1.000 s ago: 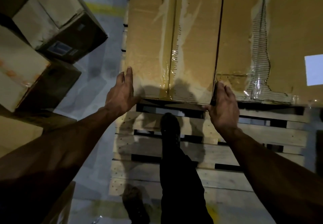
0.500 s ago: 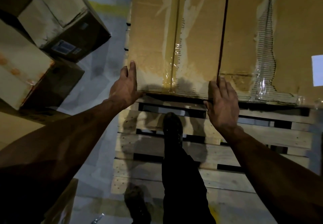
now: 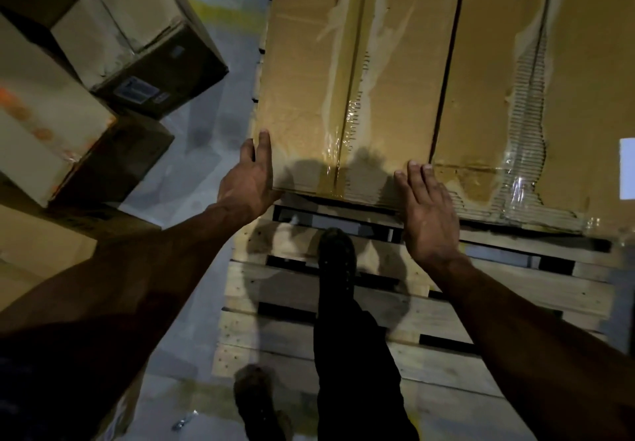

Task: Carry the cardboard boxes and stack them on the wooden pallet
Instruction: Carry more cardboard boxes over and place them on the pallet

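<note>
One head-worn view — looking steeply down, close over the pallet (image 3: 343, 303) edge.

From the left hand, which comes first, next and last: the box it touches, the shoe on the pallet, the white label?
1. Box: the left hand touches its corner.
2. Shoe: lower right, on the wooden pallet.
3. White label: far right edge.

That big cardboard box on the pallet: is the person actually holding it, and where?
Not gripped: both hands lie flat on the cardboard box, left hand at its near-left corner, right hand on its near edge.
</note>
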A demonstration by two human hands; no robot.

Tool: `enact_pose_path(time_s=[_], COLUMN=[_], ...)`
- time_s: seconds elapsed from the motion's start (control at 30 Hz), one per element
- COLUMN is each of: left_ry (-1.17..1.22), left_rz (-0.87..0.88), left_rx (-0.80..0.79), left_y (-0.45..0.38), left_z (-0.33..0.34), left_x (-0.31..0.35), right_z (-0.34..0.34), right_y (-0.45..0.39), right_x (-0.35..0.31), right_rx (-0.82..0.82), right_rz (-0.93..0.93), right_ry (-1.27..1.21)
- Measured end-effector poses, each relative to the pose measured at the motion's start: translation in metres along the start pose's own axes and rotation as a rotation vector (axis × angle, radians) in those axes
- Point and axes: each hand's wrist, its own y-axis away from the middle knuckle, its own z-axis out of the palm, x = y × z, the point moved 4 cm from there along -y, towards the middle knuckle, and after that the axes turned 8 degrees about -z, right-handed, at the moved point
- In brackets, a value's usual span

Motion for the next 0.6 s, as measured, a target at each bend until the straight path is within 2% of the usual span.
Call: enact_pose_path(time_s=[0.1,0.23,0.33,0.47,0.6], left_ry=[0.012,0.102,0.271,0.511,0.625], left_rz=[-0.031,-0.069,-0.082,-0.108,-0.060], left_rx=[-0.020,-0.010,0.031,0.100,0.225], left_y=[0.002,0.017,0.046,0.116,0.222], left_z=[-0.001,-0.006,-0.014,-0.032,-0.048], left_x=[0.006,0.003,-0.010,-0.035,-0.083], right_z=[-0.010,-0.025,-0.044,-0.080,-0.114], right_y=[0.002,0.000,0.014,0.062,0.146], right_x=[-0.012,-0.042,-0.079,-0.141,-0.213], right_rx=[0.048,-0.040,-0.028,-0.039,0.089], right_rz=[0.034,0.147,0.083,0.027,-0.033], right_ry=[-0.076,-0.253,-0.313,-0.460,-0.479])
